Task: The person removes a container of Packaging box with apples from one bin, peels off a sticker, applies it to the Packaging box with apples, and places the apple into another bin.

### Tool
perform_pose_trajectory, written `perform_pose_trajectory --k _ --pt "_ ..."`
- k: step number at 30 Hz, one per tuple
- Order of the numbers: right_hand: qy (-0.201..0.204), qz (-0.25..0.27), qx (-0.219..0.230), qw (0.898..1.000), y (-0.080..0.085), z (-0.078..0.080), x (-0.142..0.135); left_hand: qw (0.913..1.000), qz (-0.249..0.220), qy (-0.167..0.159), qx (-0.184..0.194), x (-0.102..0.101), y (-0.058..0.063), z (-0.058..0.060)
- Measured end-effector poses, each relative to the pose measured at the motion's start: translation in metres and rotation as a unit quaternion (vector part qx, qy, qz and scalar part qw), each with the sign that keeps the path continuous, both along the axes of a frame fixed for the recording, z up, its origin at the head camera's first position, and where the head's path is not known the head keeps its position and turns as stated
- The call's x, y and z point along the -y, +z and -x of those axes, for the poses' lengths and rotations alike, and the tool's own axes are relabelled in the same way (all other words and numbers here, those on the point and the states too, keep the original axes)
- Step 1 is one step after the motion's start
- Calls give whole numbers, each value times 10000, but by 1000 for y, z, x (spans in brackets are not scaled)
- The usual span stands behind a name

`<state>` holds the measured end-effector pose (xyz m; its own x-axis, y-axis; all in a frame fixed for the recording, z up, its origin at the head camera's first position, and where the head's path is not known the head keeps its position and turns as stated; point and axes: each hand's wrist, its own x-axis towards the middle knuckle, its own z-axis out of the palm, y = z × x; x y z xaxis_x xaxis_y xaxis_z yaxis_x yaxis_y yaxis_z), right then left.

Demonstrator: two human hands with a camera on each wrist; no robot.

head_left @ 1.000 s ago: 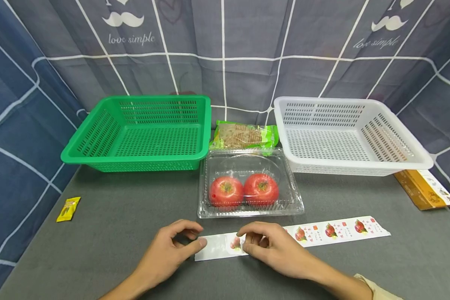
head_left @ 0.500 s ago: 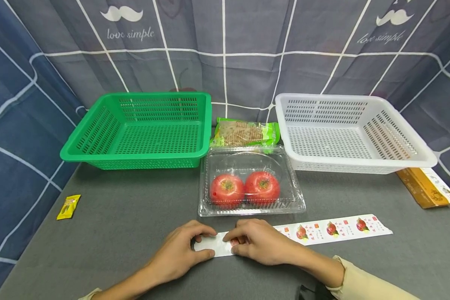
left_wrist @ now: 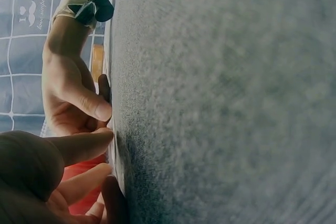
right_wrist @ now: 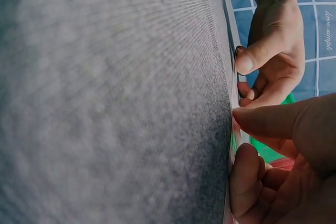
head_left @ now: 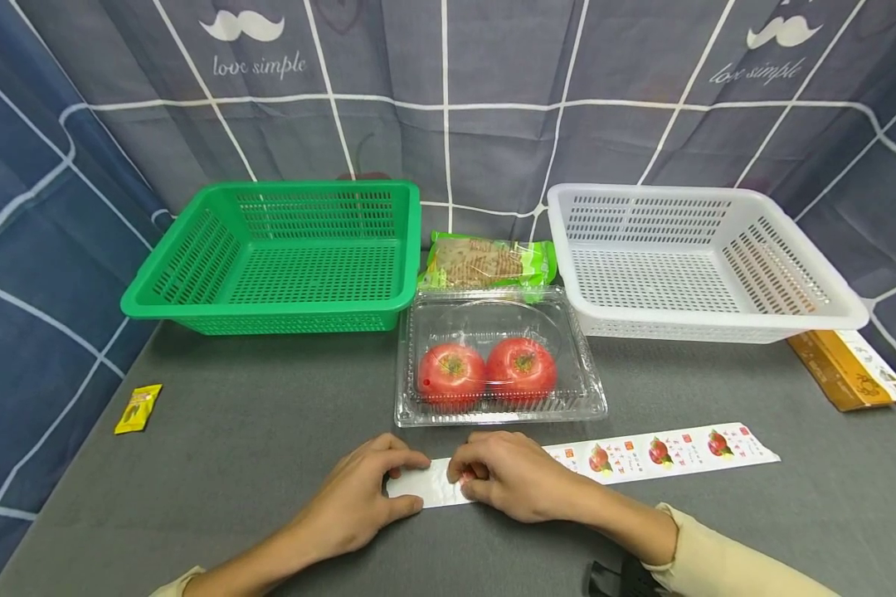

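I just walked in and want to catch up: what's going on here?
A person is working at a white strip of fruit stickers lying on the table. The left hand touches its left end, and the right hand is at a sticker beside it; whether that sticker is lifting is hidden. Just beyond, two tomatoes sit in a clear plastic container.

Right grip (head_left: 511,478) hides part of label strip (head_left: 653,453); yellow packet (head_left: 138,409) print illegible.
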<state>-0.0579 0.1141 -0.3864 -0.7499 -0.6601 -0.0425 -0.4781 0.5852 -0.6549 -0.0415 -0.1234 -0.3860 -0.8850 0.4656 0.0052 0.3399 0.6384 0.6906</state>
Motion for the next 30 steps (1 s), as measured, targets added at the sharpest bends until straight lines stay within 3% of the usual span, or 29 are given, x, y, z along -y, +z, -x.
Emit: perform_pose_trajectory --k 7,19,30 --pt "-55 45 -100 9999 -1 1 3 9997 210 -77 -128 -2 1 -1" --pt "-19 65 -268 9996 -3 1 3 9997 138 -75 -193 -2 -1 0" --pt "153 732 -517 9959 4 -11 -18 9993 178 -127 -307 -2 -2 0"
